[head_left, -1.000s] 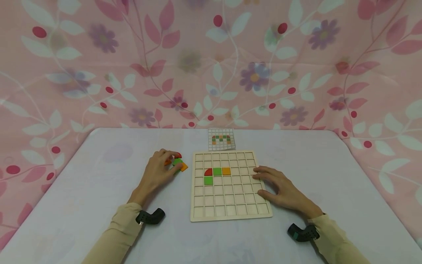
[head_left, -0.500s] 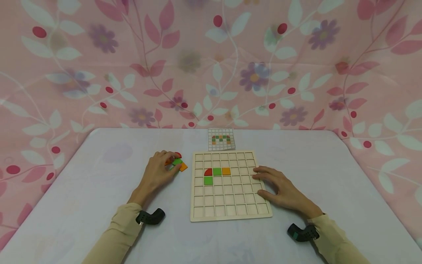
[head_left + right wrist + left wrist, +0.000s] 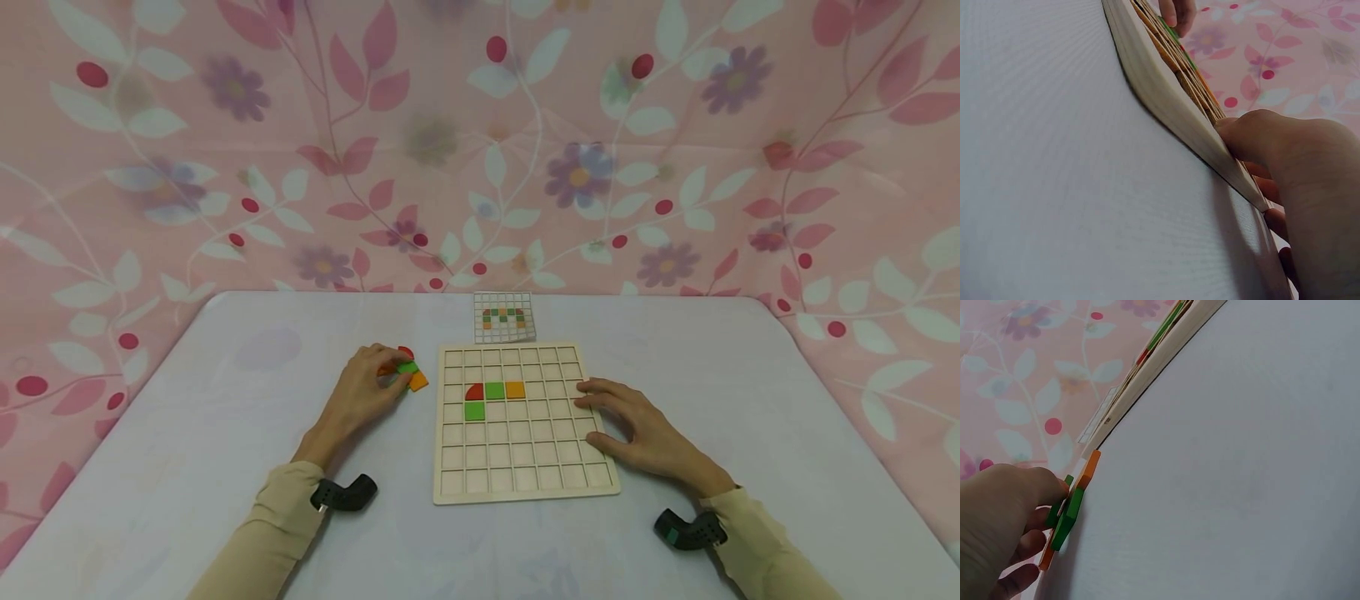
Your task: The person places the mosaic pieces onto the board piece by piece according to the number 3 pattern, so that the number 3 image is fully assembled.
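Observation:
My left hand [image 3: 362, 385] pinches a green square tile [image 3: 408, 367] between thumb and fingers, over a small pile left of the board. Around it lie an orange tile [image 3: 418, 381], a red rounded tile [image 3: 406, 352] and, in the left wrist view, another green tile [image 3: 1069, 519]. The fingers partly cover the pile. The wooden grid board [image 3: 525, 493] carries a red quarter-round tile [image 3: 474, 392], an orange tile [image 3: 515, 390] and two green squares, one beside the red [image 3: 494, 391] and one below it [image 3: 475, 411]. My right hand [image 3: 637, 429] rests on the board's right edge, fingers spread.
A small pattern card [image 3: 504, 336] with a printed coloured grid lies just behind the board. White cloth [image 3: 225, 467] covers the table, and a pink floral curtain [image 3: 480, 167] hangs at its back edge. Black wrist cameras sit on both wrists.
The left fingers have closed in on the pile, and the green tile has shifted and turned slightly between them. The right hand and the tiles on the board have stayed put.

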The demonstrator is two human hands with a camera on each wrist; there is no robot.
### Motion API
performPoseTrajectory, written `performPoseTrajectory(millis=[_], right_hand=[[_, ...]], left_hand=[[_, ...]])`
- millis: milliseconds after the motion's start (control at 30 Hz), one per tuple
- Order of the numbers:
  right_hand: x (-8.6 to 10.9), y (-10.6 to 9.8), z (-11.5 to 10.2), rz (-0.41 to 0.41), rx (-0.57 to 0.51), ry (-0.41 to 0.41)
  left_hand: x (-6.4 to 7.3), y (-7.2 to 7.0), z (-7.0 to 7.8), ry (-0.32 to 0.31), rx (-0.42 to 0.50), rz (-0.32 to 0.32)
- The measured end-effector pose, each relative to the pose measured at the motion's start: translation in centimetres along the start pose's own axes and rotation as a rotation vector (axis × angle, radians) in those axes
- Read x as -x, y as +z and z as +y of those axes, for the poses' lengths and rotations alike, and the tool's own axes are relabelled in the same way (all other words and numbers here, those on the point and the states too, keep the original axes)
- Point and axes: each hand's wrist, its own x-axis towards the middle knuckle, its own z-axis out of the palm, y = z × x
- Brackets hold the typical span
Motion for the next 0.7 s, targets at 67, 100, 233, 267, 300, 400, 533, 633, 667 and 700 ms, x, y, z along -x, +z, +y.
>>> performPoseTrajectory(millis=[67, 100, 233, 267, 300, 400, 533, 633, 667, 700], right_hand=[[0.0, 0.0, 0.1, 0.003, 0.002, -0.007], [0.0, 0.0, 0.1, 0.005, 0.002, -0.009], [0.0, 0.0, 0.1, 0.005, 0.001, -0.008], [0.0, 0.0, 0.1, 0.005, -0.003, -0.005], [0.0, 0.0, 0.0, 0.001, -0.006, 0.000], [-0.1, -0.1, -0.2, -0.006, -0.015, 0.012], [-0.1, -0.2, -0.2, -0.002, -0.004, 0.009], [-0.1, -0.1, -0.2, -0.001, -0.001, 0.006], [-0.1, -0.1, -0.1, -0.001, -0.003, 0.005], [-0.1, -0.1, -0.1, -0.001, -0.004, 0.005]], left_hand=[[-0.1, 0.1, 0.1, -0.001, 0.017, -0.005], [-0.1, 0.1, 0.1, 0.001, 0.022, -0.006], [-0.2, 0.1, 0.4, 0.005, 0.024, -0.005], [-0.3, 0.1, 0.5, 0.008, 0.027, -0.005], [-0.3, 0.1, 0.6, 0.009, 0.030, -0.006], [-0.4, 0.0, 0.9, 0.011, 0.048, -0.014], [-0.7, 0.1, 1.4, 0.018, 0.082, -0.022], [-0.8, 0.1, 1.9, 0.030, 0.103, -0.021], [-0.9, 0.1, 2.1, 0.034, 0.110, -0.023], [-1.0, 0.2, 2.2, 0.039, 0.112, -0.022]])
